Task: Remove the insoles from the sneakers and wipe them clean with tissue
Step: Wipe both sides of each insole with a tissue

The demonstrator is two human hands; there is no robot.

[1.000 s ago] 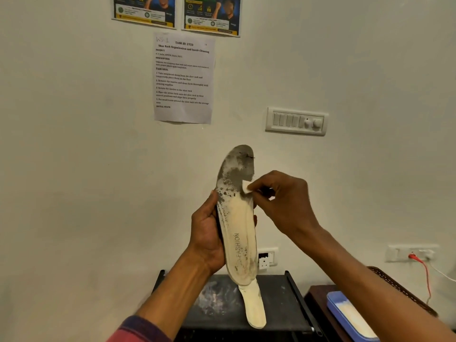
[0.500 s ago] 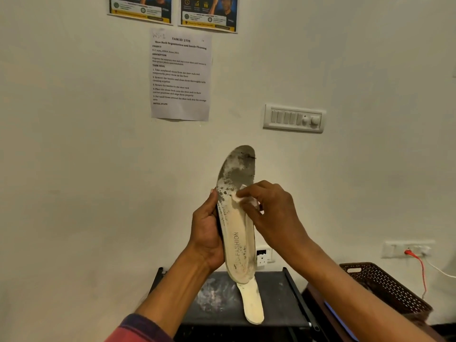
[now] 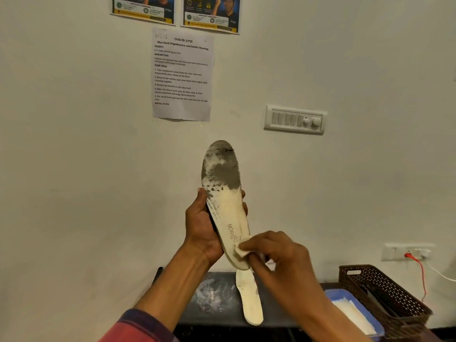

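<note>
My left hand [image 3: 202,225] holds a cream insole [image 3: 225,201] upright in front of the wall, gripping it around the middle. Its toe end points up and is covered in grey dirt; printed letters run along its lower half. My right hand [image 3: 278,255] pinches a small wad of white tissue [image 3: 240,248] and presses it against the insole's heel end. A second cream insole [image 3: 249,297] lies flat on the black rack top [image 3: 214,294] below.
A blue tray [image 3: 355,314] holding white tissue sits at the lower right, next to a brown perforated basket [image 3: 385,292]. A switch panel [image 3: 294,119], a taped task sheet [image 3: 182,75] and a wall socket with a red cable [image 3: 417,262] are on the wall.
My right hand has slid the tissue down the insole, from the edge of the grey toe patch to the heel end. My left hand keeps the same grip.
</note>
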